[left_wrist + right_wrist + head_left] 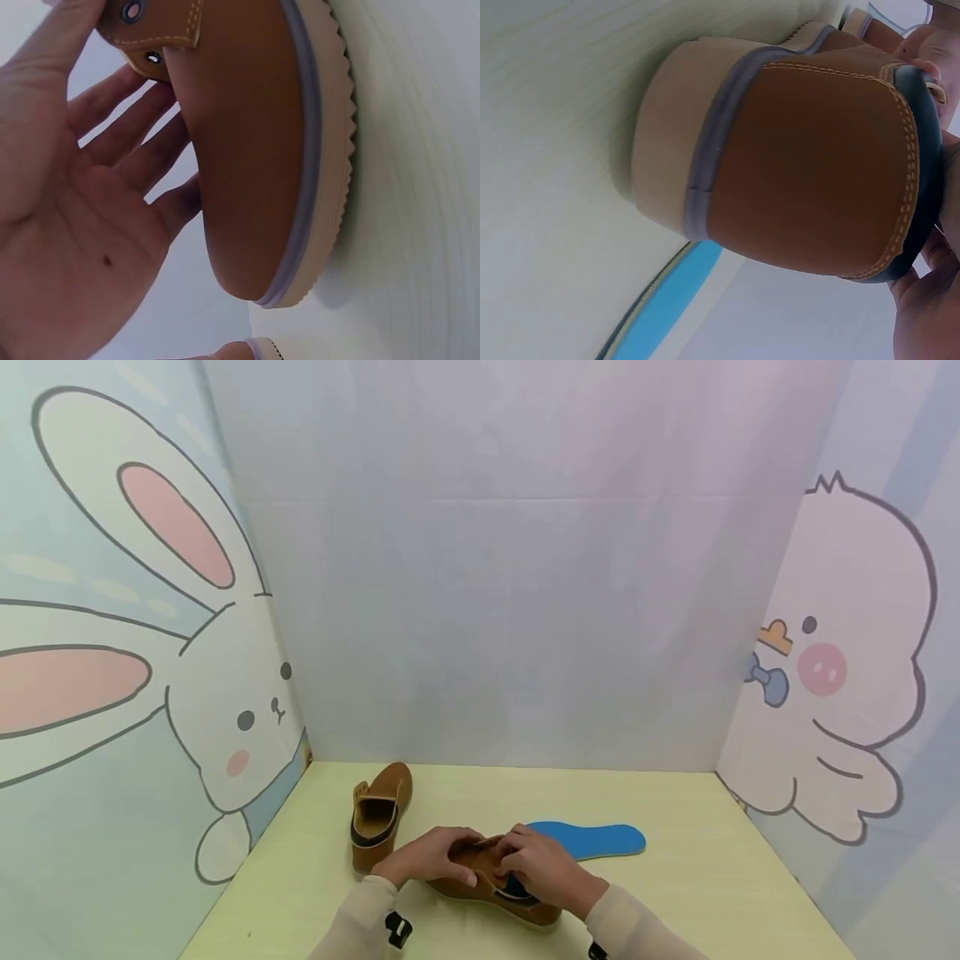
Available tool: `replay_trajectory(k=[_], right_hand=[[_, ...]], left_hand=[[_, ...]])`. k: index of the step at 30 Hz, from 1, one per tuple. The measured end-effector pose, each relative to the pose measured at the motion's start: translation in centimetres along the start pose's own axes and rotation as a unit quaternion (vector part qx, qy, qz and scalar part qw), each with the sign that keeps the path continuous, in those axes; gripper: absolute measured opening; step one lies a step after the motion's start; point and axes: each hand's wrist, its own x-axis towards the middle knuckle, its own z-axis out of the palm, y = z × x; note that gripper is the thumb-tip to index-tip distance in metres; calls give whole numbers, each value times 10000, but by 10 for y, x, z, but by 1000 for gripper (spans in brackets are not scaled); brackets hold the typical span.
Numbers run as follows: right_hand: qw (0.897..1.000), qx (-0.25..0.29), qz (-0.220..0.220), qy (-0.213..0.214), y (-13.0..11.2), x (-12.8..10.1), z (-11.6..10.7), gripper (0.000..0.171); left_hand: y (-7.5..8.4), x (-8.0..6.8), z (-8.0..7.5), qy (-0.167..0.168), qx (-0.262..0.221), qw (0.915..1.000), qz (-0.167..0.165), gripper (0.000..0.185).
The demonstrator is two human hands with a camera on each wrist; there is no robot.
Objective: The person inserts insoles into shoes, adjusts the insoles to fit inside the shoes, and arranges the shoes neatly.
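A brown leather shoe [542, 913] lies sole down on the table, toe to the left, its laceless opening facing up. My left hand [435, 856] grips the front of it. In the left wrist view, the thumb lies on an eyelet flap [154, 21] and the fingers reach round the far side. My right hand [551, 868] bends over the opening and pinches the far edge; its fingertips are partly hidden. The right wrist view shows the stitched heel [810, 172] and dark padded collar [922, 157]. Behind the right hand lies a blue insole [603, 842].
A matching brown shoe [400, 785] stands to the left, toe pointing away from me. The pale yellow table [712, 893] runs back to a plain grey curtain [510, 610]. Side panels with a cartoon rabbit [217, 693] and a chick [862, 610] border it.
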Motion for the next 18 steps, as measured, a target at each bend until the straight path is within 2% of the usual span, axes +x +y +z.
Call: replay_trajectory(k=[6,10,12,14,18], right_hand=[[9997,237,61,36,2,-2,3,23],[9982,527,248,128,0,-3,3,23],[9958,710,573,36,-1,-5,1,29],[9895,931,1096,-129,0,-6,-1,34],[9656,1375,2151,-487,6,-5,-3,38]], left_hand=[[1,0,1,66,-40,10000,-13,60],[2,-2,2,87,85,9999,-24,62],[3,-4,3,110,190,9997,-50,64],[4,-6,5,187,279,9994,-106,66],[10,-12,9,427,473,9977,-235,72]])
